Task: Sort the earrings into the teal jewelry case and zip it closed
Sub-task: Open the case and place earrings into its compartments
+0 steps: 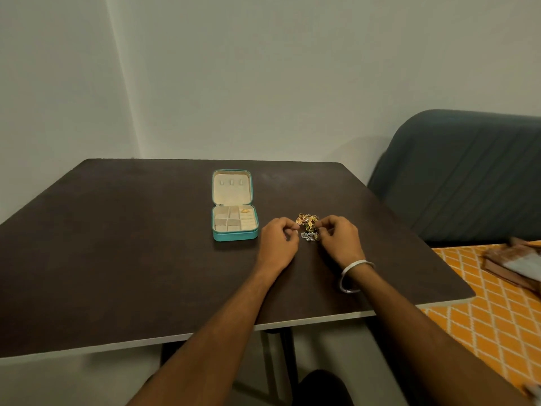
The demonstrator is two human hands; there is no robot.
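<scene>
A: Jewelry case (235, 227)?
B: Teal, lid laid open, far middle of the dark surface (117, 244). One gold piece (244, 210) in a far-right compartment.
A: Earrings?
B: Small heap of earrings (308, 227) just right of the case, between both hands.
A: Fingers?
B: Left hand (278, 238) curled at the heap's left edge, right hand (339, 237) curled at its right; whether either pinches a piece, cannot tell. Bangle (352, 273) on the right wrist.

1. Light is dim, soft and even, with a greenish-grey cast on the wall (263, 68).
2. The dark table (117, 244) shows no glare; shadows under it are faint.
3. Wide-angle bending curves the table edges.
4. The brown object (515, 265) at far right is motion-blurred.
</scene>
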